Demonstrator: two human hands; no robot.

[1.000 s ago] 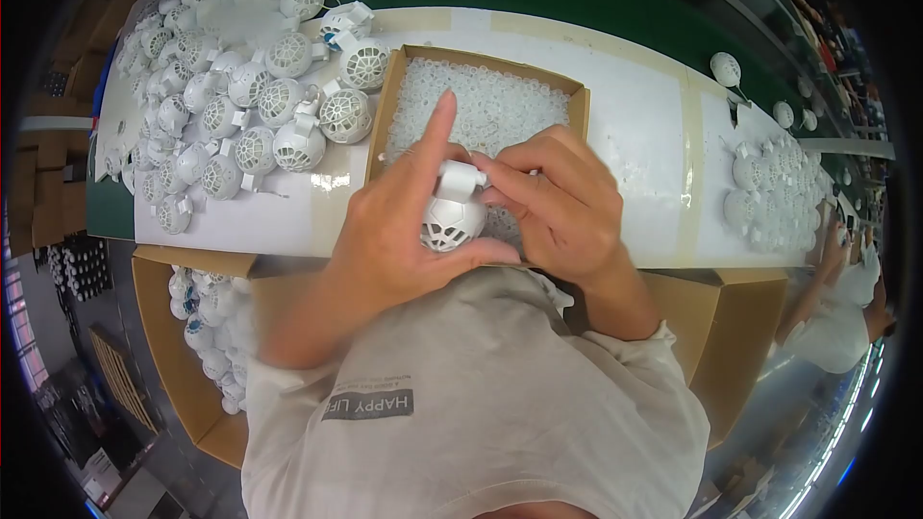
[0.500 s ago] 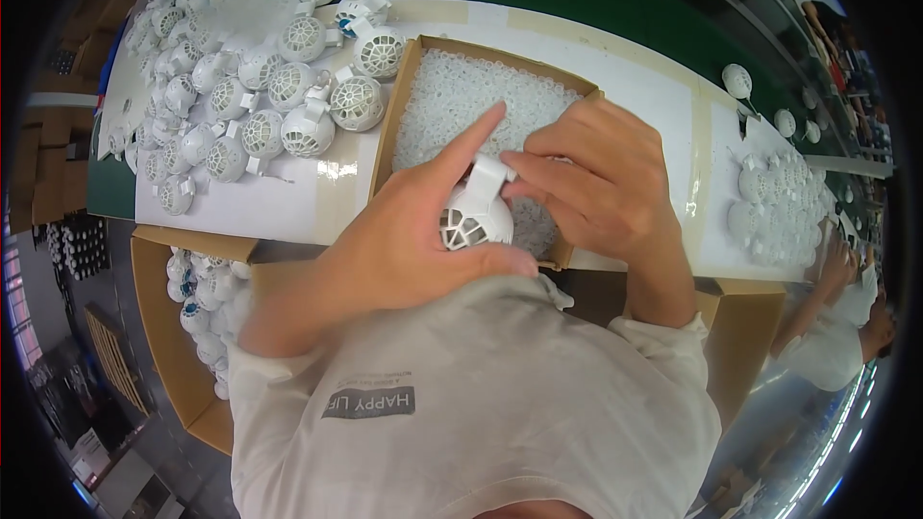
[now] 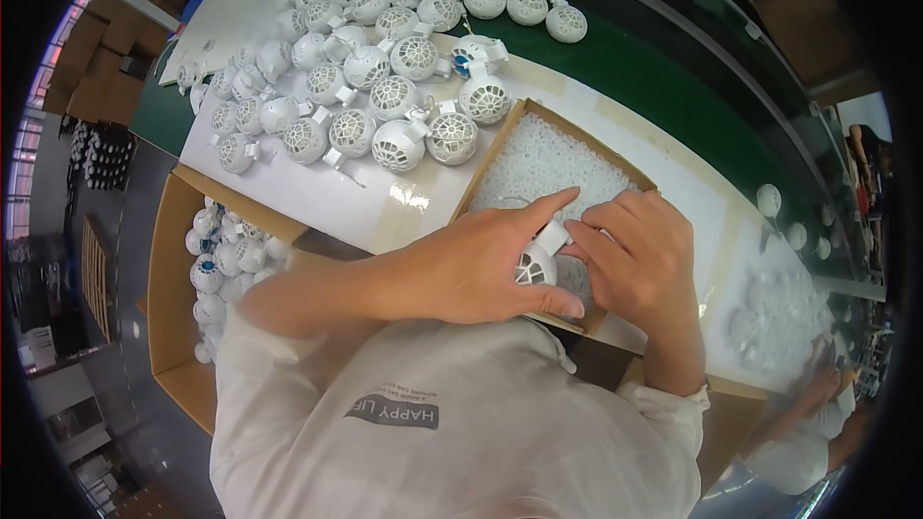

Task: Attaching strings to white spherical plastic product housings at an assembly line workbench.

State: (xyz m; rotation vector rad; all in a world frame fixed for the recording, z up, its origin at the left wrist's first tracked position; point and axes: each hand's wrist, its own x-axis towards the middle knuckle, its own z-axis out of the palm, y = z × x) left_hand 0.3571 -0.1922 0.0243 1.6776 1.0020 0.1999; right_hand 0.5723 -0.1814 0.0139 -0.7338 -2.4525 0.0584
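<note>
White table (image 3: pixel 332 197), latticed ball (image 3: pixel 536 266) between both hands (image 3: pixel 481 269) (image 3: pixel 642 255)

White sheet over green, crowded on the left

The green surface (image 3: pixel 615 67) is partly covered by a white sheet (image 3: pixel 317 200) bearing a shiny patch of clear tape (image 3: pixel 409 196). White latticed balls (image 3: pixel 393 96) heap across its left side, some on the bare green. A shallow, open cardboard box (image 3: pixel 492 155) sits beside them; a blurred white cluster (image 3: pixel 769 317) lies at right.
</note>
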